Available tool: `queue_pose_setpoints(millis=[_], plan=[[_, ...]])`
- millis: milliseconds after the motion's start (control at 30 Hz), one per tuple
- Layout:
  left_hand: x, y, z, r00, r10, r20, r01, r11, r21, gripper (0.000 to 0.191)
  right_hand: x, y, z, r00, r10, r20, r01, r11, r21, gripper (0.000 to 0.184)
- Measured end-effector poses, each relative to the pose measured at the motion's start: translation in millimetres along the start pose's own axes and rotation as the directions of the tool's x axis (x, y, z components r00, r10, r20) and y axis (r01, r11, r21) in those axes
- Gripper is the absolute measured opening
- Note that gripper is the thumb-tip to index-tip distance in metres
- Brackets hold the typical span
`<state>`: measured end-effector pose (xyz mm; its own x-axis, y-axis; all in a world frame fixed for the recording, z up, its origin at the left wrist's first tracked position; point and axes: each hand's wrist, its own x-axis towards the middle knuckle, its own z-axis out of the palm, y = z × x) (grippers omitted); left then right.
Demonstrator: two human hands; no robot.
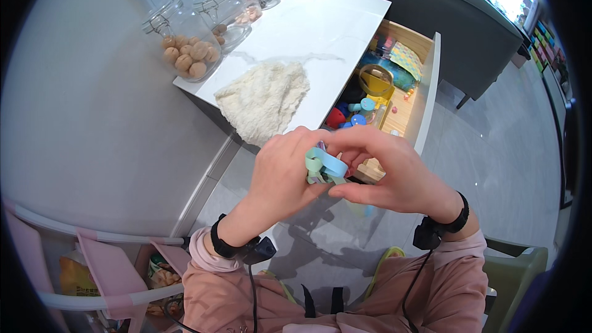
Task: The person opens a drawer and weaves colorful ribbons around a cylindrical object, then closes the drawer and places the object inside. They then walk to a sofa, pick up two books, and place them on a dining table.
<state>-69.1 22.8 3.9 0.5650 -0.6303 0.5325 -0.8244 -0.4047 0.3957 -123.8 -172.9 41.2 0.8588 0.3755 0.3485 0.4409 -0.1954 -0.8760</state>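
In front of my body, my left hand (284,171) grips a small bundle of pale blue and green ribbon-like strips (326,164), looped and curled. My right hand (391,166) is curved around the right side of the bundle, thumb and fingers at its edge; whether they pinch it is hard to tell. Beyond my hands a cream fluffy cloth (266,99) lies crumpled on the white marble-patterned top (333,32). To the right, the open wooden drawer (407,115) holds colourful toys, a roll of clear tape (376,79) and a checked packet (406,60).
Glass jars, one with walnuts (189,55), line the wall side of the cabinet top. A grey sofa (462,23) stands behind the drawer. A pink-and-white storage rack (111,268) is at lower left, a green chair (522,268) at lower right.
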Motion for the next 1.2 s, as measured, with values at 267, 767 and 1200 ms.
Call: queue_pose_setpoints(millis=[267, 767, 1200], plan=[[1.4, 3.4, -6.8, 0.997, 0.028, 0.069, -0.03, 0.999, 0.039, 0.044, -2.1, 6.6, -4.8, 0.968, -0.184, 0.173, 0.24, 0.886, -0.397, 0.037], [3.0, 7.0, -5.3, 0.993, 0.005, 0.116, 0.004, 0.997, -0.074, 0.044, 1.5, 17.3, -2.9, 0.942, -0.309, 0.134, 0.336, 0.882, -0.329, 0.029], [2.0, 2.6, -2.7, 1.0, -0.024, 0.006, 0.025, 0.998, -0.055, 0.042, 4.0, 16.5, -0.5, 0.925, -0.368, 0.1, 0.381, 0.879, -0.287, 0.03]])
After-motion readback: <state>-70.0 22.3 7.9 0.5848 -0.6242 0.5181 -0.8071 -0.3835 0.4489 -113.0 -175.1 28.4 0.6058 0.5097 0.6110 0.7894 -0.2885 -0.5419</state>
